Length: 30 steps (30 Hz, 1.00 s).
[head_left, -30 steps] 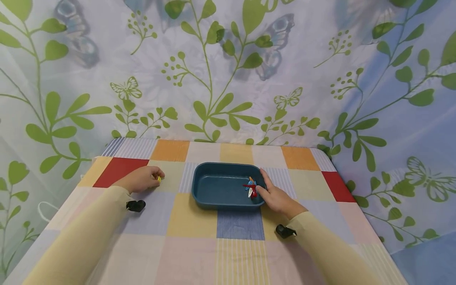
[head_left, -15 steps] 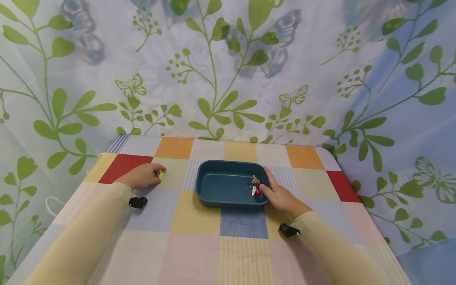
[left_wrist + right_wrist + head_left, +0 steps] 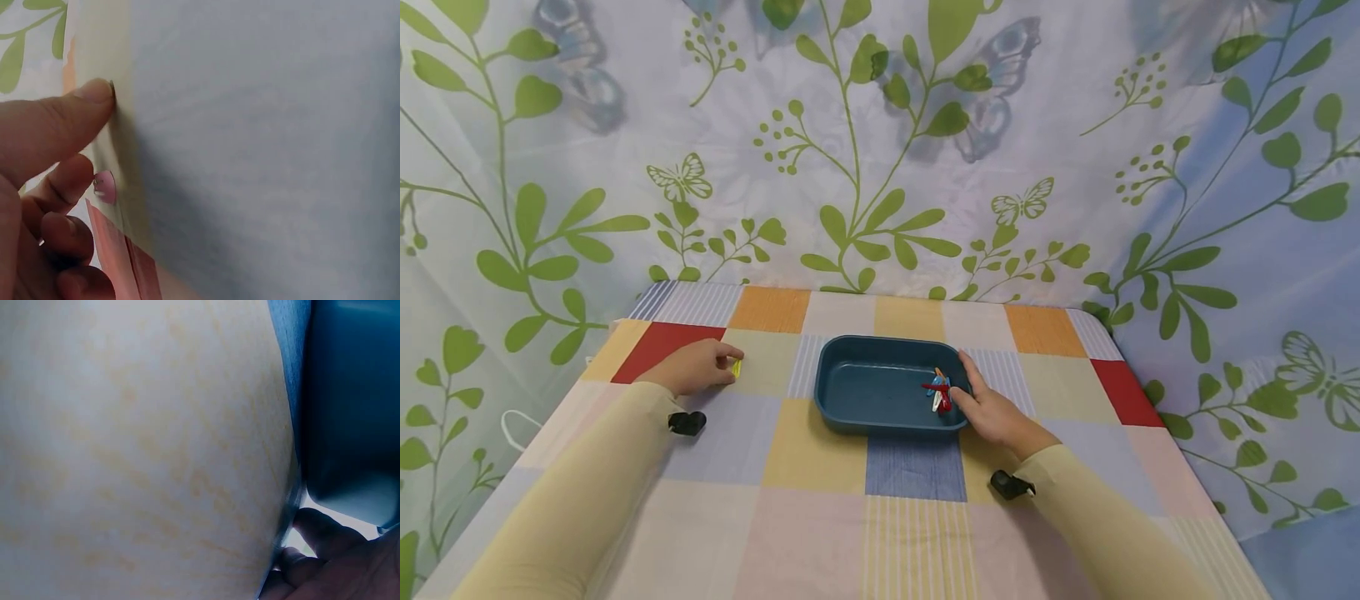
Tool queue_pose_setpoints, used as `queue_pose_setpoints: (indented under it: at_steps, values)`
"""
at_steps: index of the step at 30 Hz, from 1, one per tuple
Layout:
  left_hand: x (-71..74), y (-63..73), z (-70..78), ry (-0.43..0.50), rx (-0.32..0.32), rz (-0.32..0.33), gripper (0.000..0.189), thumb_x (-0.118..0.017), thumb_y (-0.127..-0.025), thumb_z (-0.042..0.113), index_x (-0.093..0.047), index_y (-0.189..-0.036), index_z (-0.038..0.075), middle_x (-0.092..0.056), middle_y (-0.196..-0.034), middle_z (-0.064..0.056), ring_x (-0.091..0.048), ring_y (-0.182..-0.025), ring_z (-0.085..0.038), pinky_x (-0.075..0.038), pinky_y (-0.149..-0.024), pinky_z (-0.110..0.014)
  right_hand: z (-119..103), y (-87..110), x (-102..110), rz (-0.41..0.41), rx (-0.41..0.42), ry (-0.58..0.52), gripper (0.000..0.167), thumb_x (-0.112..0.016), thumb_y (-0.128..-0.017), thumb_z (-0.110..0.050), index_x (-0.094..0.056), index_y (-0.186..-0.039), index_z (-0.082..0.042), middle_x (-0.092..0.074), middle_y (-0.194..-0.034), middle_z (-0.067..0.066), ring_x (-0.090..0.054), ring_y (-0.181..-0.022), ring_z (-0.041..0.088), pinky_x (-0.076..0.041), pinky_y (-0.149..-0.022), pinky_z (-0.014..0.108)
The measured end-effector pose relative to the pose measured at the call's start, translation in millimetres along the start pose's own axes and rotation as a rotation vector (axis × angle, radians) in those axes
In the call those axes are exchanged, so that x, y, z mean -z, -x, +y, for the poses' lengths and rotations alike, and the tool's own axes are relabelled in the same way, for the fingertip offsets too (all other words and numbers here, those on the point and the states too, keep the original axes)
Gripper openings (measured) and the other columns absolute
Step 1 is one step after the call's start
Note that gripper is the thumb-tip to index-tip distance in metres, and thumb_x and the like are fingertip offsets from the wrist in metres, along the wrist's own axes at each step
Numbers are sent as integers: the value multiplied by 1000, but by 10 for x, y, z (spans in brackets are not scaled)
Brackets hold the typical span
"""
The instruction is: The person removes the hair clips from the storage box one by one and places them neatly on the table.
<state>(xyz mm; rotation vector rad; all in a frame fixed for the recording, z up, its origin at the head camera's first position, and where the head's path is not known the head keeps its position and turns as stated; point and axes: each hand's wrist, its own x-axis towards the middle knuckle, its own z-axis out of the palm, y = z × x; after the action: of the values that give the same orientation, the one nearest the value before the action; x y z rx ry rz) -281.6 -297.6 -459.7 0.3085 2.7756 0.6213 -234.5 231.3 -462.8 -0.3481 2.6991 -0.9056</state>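
Tray (image 3: 868, 392): right hand (image 3: 995, 412) grips three-o'clock end; left hand (image 3: 692, 367), nine o'clock, pinches yellow clip (image 3: 737, 368); fingertip-only hold risks slip.

Leaf-printed curtain (image 3: 737, 200) behind patchwork tablecloth (image 3: 805, 533)

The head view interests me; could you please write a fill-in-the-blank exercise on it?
The item at the left hand is coloured ____.
The right hand grips the tray with its ____ inside.
The small clips lie at the tray's ____ end.
The leaves printed on the backdrop are ____.

Missing words: yellow; thumb; right; green.
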Motion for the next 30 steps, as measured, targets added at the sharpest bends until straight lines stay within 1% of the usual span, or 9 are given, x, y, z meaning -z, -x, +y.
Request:
queue_pose_setpoints:
  at_steps: [3, 8, 11, 14, 20, 22, 25, 27, 30]
  values:
    - [2, 14, -6, 2, -8, 3, 51, -77, -94, 26, -68, -142, 12, -66, -96, -7, -56, -91, -24, -50, -72, -32, 4, 1, -2, 0, 8, 7, 73, -33, -114, -47, 9, -170, -25, -24, -171, 29, -40, -148, 56, -31, -119, 71]
    - [-16, 15, -11, -53, -3, 31, 53, -78, -93, 34, -68, -142, 16, -60, -112, -12, -52, -104, -26, -52, -73, -31, 6, 2, 3, 5, 3, 12, 73, -33, -114, -47, 9, -170, -25, -25, -170, 28, -41, -148, 55, -31, -119, 70]
    - [-31, -5, -26, -71, 21, 40, 55, -80, -92, 37, -68, -143, 19, -58, -114, -14, -51, -107, -27, -52, -74, -32, -5, 2, 5, 3, 0, 9, 73, -33, -114, -47, 9, -170, -25, -23, -171, 27, -39, -149, 55, -29, -120, 71]
    - [-36, -12, -33, -77, 27, 43, 56, -80, -92, 38, -67, -143, 19, -58, -114, -14, -51, -107, -28, -52, -75, -34, -10, -1, 3, 0, 3, 6, 73, -33, -114, -46, 9, -170, -24, -20, -172, 27, -37, -150, 55, -29, -120, 71]
    - [-11, 22, -34, -41, 41, 35, 53, -78, -93, 36, -69, -142, 20, -57, -123, -17, -50, -115, -33, -56, -81, -40, -9, -1, 6, 5, 5, 3, 73, -33, -114, -46, 8, -170, -24, -21, -172, 27, -37, -150, 55, -28, -120, 71]
    - [-5, 31, -51, -25, 55, 33, 52, -79, -92, 36, -69, -141, 21, -57, -125, -17, -50, -118, -34, -57, -84, -41, -11, 0, 8, 7, 0, -1, 73, -33, -114, -46, 8, -170, -24, -20, -172, 26, -36, -151, 54, -28, -121, 71]
    - [-6, 36, -85, -16, 60, 30, 53, -79, -92, 37, -68, -142, 21, -57, -126, -18, -50, -119, -35, -57, -87, -45, -8, -2, 8, 8, -2, -1, 73, -33, -114, -46, 8, -170, -24, -20, -173, 26, -36, -151, 55, -28, -121, 71]
    - [-13, 33, -113, -6, 70, 32, 52, -79, -93, 37, -69, -142, 22, -57, -127, -16, -50, -120, -33, -57, -90, -45, -7, -5, 5, 8, 0, 1, 73, -33, -114, -46, 8, -170, -24, -20, -173, 26, -36, -151, 54, -28, -120, 71]
    - [-16, 43, -137, 12, 69, 29, 52, -77, -94, 36, -68, -143, 22, -57, -126, -16, -50, -119, -33, -57, -89, -44, -6, -8, 2, 7, -4, 3, 72, -33, -114, -46, 8, -170, -24, -18, -173, 25, -36, -151, 55, -29, -120, 71]
